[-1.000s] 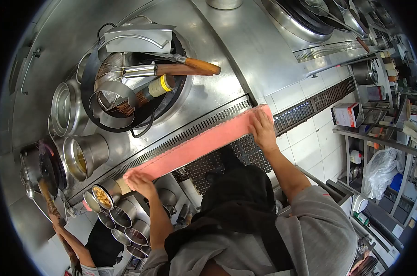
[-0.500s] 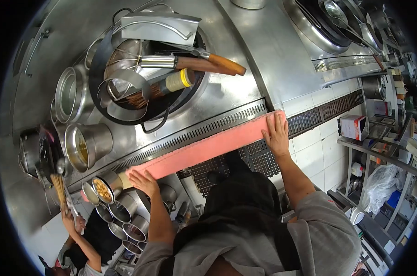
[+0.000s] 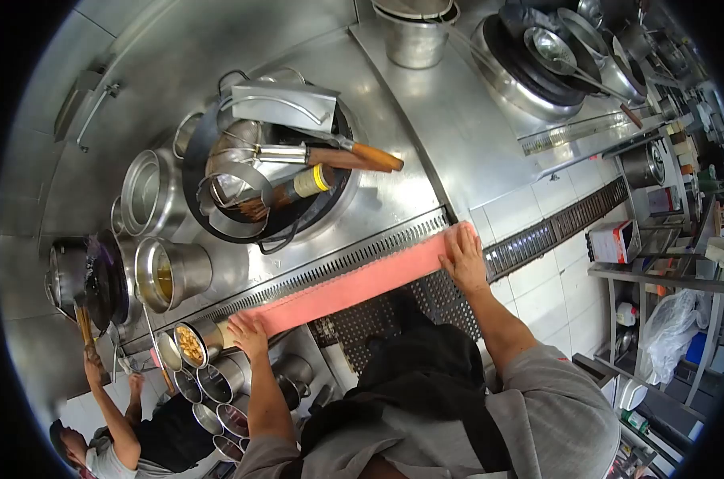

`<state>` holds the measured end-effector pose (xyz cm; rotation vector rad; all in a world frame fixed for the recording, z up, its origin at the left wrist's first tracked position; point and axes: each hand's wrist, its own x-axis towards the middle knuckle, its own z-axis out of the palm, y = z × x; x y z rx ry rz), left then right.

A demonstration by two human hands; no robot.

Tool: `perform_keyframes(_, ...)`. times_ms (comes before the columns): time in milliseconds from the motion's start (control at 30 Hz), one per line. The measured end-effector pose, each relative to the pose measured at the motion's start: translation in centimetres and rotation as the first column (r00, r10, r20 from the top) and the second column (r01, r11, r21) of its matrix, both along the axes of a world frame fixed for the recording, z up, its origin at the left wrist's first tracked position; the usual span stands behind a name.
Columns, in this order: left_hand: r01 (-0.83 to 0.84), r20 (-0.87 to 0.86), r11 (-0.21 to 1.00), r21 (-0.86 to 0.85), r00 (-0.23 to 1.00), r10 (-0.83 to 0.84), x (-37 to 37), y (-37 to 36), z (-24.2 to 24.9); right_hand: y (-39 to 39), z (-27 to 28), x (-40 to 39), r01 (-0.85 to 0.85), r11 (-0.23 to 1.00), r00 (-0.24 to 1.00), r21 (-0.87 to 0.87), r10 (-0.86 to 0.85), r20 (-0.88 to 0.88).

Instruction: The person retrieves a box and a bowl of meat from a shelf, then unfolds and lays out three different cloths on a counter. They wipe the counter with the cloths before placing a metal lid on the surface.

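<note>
A long folded pink cloth lies along the slotted front edge of the steel stove. My left hand rests on its left end, fingers laid out over the cloth. At the other end my right hand lies flat with its fingers spread. Both hands press from above and neither is wrapped round the cloth. Behind it a black wok holds a steel box-shaped piece, wooden-handled tools and a bristle brush with a yellow band.
Left stand a steel pot with yellowish liquid and several metal containers, one with brown pieces. A co-worker holds a whisk-like brush at another wok. A shelf rack stands right; a perforated black mat lies below.
The view has shifted, so the stove sits lower and its back shows more. My hands remain on the cloth's two ends. The co-worker's brush now reaches the dark wok at the left.
</note>
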<state>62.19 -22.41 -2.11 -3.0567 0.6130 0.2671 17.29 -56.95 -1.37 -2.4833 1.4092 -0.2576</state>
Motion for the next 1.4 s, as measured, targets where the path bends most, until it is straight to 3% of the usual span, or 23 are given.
perform_keyframes(333,-0.101,-0.173,0.987,0.124,0.978,0.121,-0.3,-0.1,-1.6,-0.7,-0.8,-0.6,-0.057,0.998,0.995,0.015,0.058,-0.075)
perform_keyframes(400,0.079,-0.126,0.991,0.104,0.99,-0.066,3.1,2.5,-4.2,-0.4,0.5,-0.8,-0.056,0.998,0.998,-0.009,0.055,-0.019)
perform_keyframes(433,0.394,0.143,0.919,0.016,0.909,-0.392,8.1,7.0,-11.6,-1.0,1.0,-1.2,-0.086,0.996,0.996,-0.002,0.086,-0.023)
perform_keyframes(467,0.137,-0.016,0.88,-0.454,0.987,-0.162,3.7,3.9,-5.0,-1.4,1.2,-2.5,-0.072,0.994,0.996,0.079,0.068,0.054)
perform_keyframes(567,-0.11,-0.091,0.813,-0.572,0.993,0.071,-0.7,2.1,1.3,-1.2,2.6,-7.0,0.024,0.965,0.985,0.261,-0.068,0.159)
perform_keyframes(633,-0.341,-0.282,0.797,-0.499,0.933,0.223,-5.5,1.8,4.2,-1.0,0.6,-12.0,0.098,0.953,0.985,0.287,-0.052,-0.165)
perform_keyframes(700,-0.156,-0.219,0.795,-0.586,0.975,0.029,-8.3,6.6,-4.1,-0.5,-5.1,-19.1,0.167,0.946,0.944,0.279,-0.073,-0.321)
perform_keyframes(733,-0.27,-0.417,0.937,-0.221,0.895,0.16,-11.5,7.6,-4.8,0.0,-6.6,-22.0,0.148,0.942,0.913,0.302,-0.013,-0.409)
perform_keyframes(767,-0.092,-0.431,0.99,-0.103,0.902,0.039,-15.9,7.7,-2.0,1.6,-4.9,-22.2,0.163,0.953,0.853,0.256,-0.006,-0.521)
perform_keyframes(800,0.431,-0.256,0.828,-0.36,0.807,-0.532,-17.6,14.9,-14.7,3.0,-4.3,-22.1,0.202,0.939,0.858,0.278,-0.033,-0.512)
perform_keyframes(833,-0.011,-0.644,0.992,-0.127,0.761,-0.074,-23.4,13.6,-7.7,4.4,-4.3,-22.6,0.247,0.921,0.859,0.3,-0.065,-0.508)
perform_keyframes(867,0.167,-0.614,0.968,-0.188,0.749,-0.248,-27.2,17.8,-11.8,5.6,-5.6,-22.8,0.146,0.933,0.879,0.328,0.029,-0.476)
perform_keyframes(900,0.5,-0.683,0.864,-0.061,0.61,-0.401,-30.6,22.7,-17.7,6.1,-7.2,-22.7,0.048,0.936,0.888,0.349,0.119,-0.444)
perform_keyframes(933,0.01,-0.794,0.999,-0.036,0.607,-0.035,-34.0,22.1,-8.6,7.5,-6.0,-20.9,0.031,0.911,0.932,0.412,0.123,-0.342)
perform_keyframes(967,0.342,-0.854,0.938,-0.048,0.473,-0.217,-36.2,27.5,-14.9,9.0,-2.8,-17.5,-0.051,0.89,0.927,0.452,0.211,-0.31)
perform_keyframes(1000,0.199,-0.826,0.978,0.062,0.56,-0.061,-40.2,31.0,-18.8,9.7,-2.5,-15.5,-0.189,0.879,0.9,0.439,0.333,-0.281)
perform_keyframes(1067,0.09,-0.778,0.992,-0.087,0.615,-0.124,-42.8,36.3,-16.2,10.7,-0.6,-10.7,-0.392,0.806,0.845,0.444,0.507,-0.173)
perform_keyframes(1133,-0.095,-0.848,0.99,0.101,0.512,0.136,-43.5,38.3,-13.5,11.7,2.0,-6.5,-0.47,0.764,0.862,0.442,0.506,0.042)
perform_keyframes(1167,-0.092,-0.848,0.992,0.091,0.515,0.125,-43.5,38.0,-11.4,11.9,3.0,-4.8,-0.471,0.762,0.861,0.445,0.506,0.045)
perform_keyframes(1233,-0.545,-0.814,0.811,0.214,0.36,0.456,-43.1,37.3,-8.9,12.1,4.0,-2.5,-0.474,0.765,0.863,0.436,0.503,0.055)
perform_keyframes(1300,-0.583,-0.796,0.803,0.119,0.428,0.429,-42.7,38.8,-12.7,12.1,4.3,-1.7,-0.501,0.764,0.842,0.406,0.539,0.024)
perform_keyframes(1367,-0.083,-0.548,0.969,-0.231,0.835,-0.059,-42.7,39.7,-15.7,12.0,4.5,-1.9,-0.512,0.766,0.833,0.389,0.554,0.007)
perform_keyframes(1400,-0.408,-0.698,0.893,-0.192,0.696,0.168,-42.0,38.1,-15.6,12.0,5.0,-1.9,-0.527,0.753,0.8,0.394,0.596,-0.07)
